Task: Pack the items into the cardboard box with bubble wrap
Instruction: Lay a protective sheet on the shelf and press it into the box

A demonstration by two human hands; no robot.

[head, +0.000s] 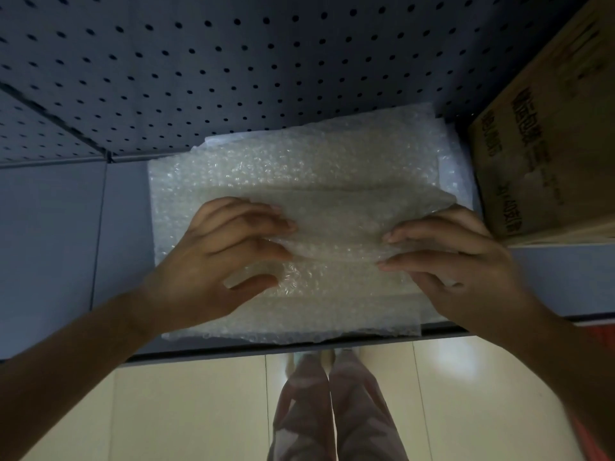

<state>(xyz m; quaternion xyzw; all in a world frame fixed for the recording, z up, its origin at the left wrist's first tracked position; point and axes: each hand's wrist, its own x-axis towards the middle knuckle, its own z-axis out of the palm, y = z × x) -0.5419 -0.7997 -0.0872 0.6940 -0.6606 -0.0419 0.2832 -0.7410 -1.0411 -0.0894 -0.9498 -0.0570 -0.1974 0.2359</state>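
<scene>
While both hands work at its middle, the scene reads as follows.

Bubble wrap (299, 171): a clear sheet, spread flat on the grey shelf, reaching from the back panel nearly to the front edge; a fold or second layer is raised across its middle between the two hands. Whether anything is wrapped inside, I cannot tell.

Left hand (216, 257): lies on the left part of the sheet, fingers curled over the raised fold and thumb beneath it, so it grasps the bubble wrap.

Right hand (456, 261): lies on the right part of the sheet, fingertips pointing toward the left hand, fingers bent over the same fold with the wrap bunched under the palm; it too grasps the bubble wrap.

Cardboard box (545, 144): brown, with dark print on its side, standing on the shelf at the right, just beside the sheet's right edge and near the right hand, not touched by it.

Shelf (66, 227): grey, flat, carrying the sheet and the box.

Back panel (199, 61): dark, dotted with rows of small holes, rising behind the shelf.

Floor (183, 410): pale glossy tiles below the shelf's front edge.

Legs (332, 410): the person's, in light patterned trousers, seen below the shelf.
</scene>
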